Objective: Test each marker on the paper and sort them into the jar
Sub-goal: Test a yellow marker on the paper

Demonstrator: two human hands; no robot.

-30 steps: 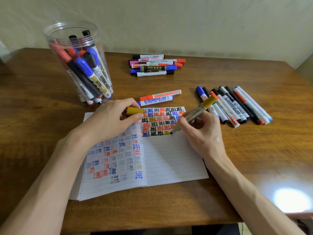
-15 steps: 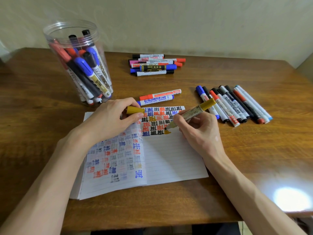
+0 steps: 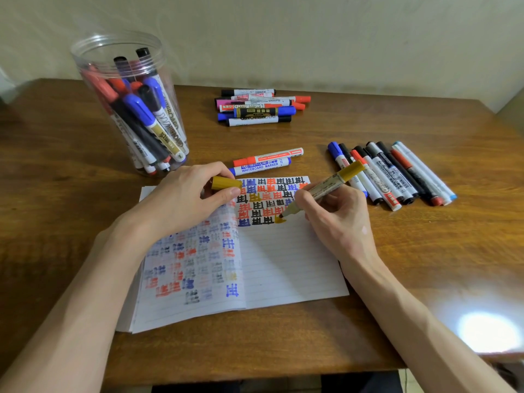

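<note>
My right hand (image 3: 337,219) grips an uncapped gold marker (image 3: 326,190), its tip on the open notebook (image 3: 283,265) beside a fresh gold mark (image 3: 280,220) at the end of the rows of test characters. My left hand (image 3: 184,199) rests on the left page and pinches the gold cap (image 3: 225,183). The clear plastic jar (image 3: 127,103) stands at the back left with several markers inside.
Two markers, red and blue (image 3: 263,163), lie just above the notebook. A pile of several markers (image 3: 261,107) sits at the back centre. A row of several markers (image 3: 391,174) lies to the right. The table's front edge (image 3: 255,375) is near me.
The marker tip drew back up and left over the gold mark, then came down on it again. My left hand kept still with the cap.
</note>
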